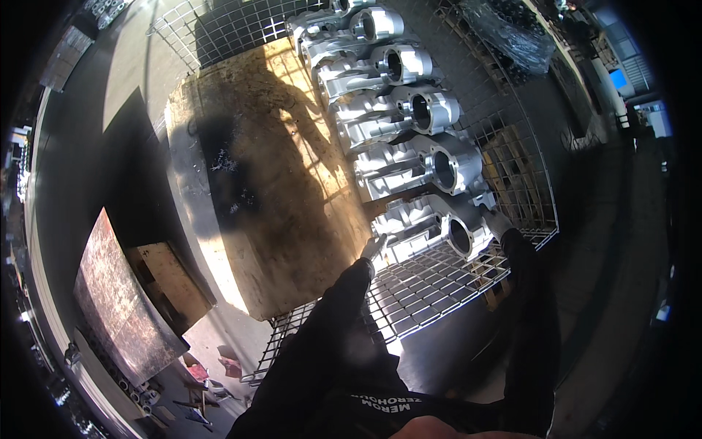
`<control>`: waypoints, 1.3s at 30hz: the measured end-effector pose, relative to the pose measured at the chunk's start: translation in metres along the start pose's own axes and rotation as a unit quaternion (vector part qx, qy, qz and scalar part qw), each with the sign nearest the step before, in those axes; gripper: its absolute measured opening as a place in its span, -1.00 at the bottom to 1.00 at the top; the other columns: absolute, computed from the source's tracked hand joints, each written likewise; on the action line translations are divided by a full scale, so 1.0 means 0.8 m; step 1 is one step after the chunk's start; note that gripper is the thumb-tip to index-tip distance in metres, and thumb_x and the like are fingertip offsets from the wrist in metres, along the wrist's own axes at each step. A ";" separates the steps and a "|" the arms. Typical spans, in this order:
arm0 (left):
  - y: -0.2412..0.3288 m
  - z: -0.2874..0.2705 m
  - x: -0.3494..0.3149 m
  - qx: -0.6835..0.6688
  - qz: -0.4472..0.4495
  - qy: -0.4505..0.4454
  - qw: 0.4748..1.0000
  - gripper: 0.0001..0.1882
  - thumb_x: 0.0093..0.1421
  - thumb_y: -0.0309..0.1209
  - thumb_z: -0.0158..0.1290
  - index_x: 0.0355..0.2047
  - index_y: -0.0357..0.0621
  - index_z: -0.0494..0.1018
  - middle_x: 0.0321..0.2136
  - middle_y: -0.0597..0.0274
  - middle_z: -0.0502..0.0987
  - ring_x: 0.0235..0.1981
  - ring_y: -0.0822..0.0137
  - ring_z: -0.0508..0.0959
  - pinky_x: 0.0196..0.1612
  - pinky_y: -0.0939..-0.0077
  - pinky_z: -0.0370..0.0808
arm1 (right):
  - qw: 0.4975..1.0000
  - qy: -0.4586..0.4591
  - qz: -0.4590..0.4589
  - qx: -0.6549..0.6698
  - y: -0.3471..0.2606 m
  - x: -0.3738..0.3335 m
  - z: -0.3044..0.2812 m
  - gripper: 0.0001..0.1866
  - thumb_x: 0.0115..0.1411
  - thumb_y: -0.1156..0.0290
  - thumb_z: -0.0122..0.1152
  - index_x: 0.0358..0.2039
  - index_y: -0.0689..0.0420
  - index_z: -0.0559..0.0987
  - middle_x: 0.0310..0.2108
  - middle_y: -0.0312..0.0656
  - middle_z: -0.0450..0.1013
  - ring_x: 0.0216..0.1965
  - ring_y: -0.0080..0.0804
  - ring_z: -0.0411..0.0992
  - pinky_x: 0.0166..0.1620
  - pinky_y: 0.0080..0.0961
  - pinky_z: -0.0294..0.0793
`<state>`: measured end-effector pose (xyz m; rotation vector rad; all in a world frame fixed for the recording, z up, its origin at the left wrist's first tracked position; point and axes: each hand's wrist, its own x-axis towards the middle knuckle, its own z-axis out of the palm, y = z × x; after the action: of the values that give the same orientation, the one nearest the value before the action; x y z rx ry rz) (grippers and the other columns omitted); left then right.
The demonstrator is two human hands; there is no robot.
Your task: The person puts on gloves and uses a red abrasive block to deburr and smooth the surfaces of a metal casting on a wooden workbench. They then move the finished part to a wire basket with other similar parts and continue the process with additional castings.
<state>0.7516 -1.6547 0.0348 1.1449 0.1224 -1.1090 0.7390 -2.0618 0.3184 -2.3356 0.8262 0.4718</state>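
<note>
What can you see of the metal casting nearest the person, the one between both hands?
The casting looks like bare silver-grey metal. Its ribbed, narrower body lies to the left, with a broad ring around a large dark opening at the right end. It lies lengthwise left to right, nearest in a row of similar parts, above the wire mesh. The left hand is at its left end, the right hand at the ring end. Its underside is hidden.

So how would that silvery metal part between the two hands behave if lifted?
The silvery metal part is probably stiff, being ribbed metal. It may be heavy: the left hand and right hand are at opposite ends. Its ring-shaped end looks bulkier, so that side might dip first.
</note>
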 end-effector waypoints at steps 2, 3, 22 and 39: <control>0.000 0.023 0.016 0.036 -0.022 0.102 0.994 -0.52 0.43 -0.08 -0.11 0.08 -0.26 0.39 -0.24 0.23 0.52 -0.24 0.37 0.49 -0.18 0.45 0.41 | 0.996 0.018 0.083 -0.001 -0.011 -0.003 0.000 -0.40 0.38 -0.09 0.00 -0.18 0.30 0.63 -0.29 0.03 0.58 -0.23 -0.18 0.50 -0.08 -0.35 0.40; 0.005 0.035 0.018 0.053 -0.036 0.150 0.987 -0.49 0.39 -0.07 -0.03 0.09 -0.29 0.37 -0.27 0.19 0.52 -0.26 0.34 0.51 -0.20 0.39 0.42 | 0.995 -0.014 0.079 0.061 -0.018 -0.007 -0.003 -0.40 0.38 -0.07 0.01 -0.17 0.32 0.62 -0.28 0.03 0.58 -0.23 -0.20 0.49 -0.07 -0.35 0.39; 0.226 -0.091 -0.288 0.189 -0.043 0.279 0.940 -0.59 0.26 -0.27 0.02 -0.13 -0.45 0.53 -0.28 -0.10 0.64 -0.25 0.13 0.68 -0.19 0.32 0.58 | 0.863 -0.225 0.081 0.444 -0.201 -0.094 0.138 -0.40 0.37 0.01 0.11 0.13 0.31 0.48 -0.19 -0.13 0.59 -0.31 -0.28 0.56 -0.23 -0.32 0.64; 0.243 -0.292 -0.839 0.061 0.145 0.467 0.870 -0.64 0.27 -0.12 0.01 -0.08 -0.11 0.44 -0.09 -0.07 0.59 0.02 -0.04 0.56 0.06 0.13 0.46 | 0.879 -0.310 -0.064 0.356 -0.570 -0.414 0.366 -0.37 0.39 0.04 0.08 0.20 0.36 0.40 -0.05 -0.03 0.53 -0.19 -0.19 0.56 -0.10 -0.26 0.60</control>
<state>0.6633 -1.0515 0.4488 1.6765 0.6168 -0.2191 0.7576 -1.4436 0.4603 -1.4116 0.4175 0.6691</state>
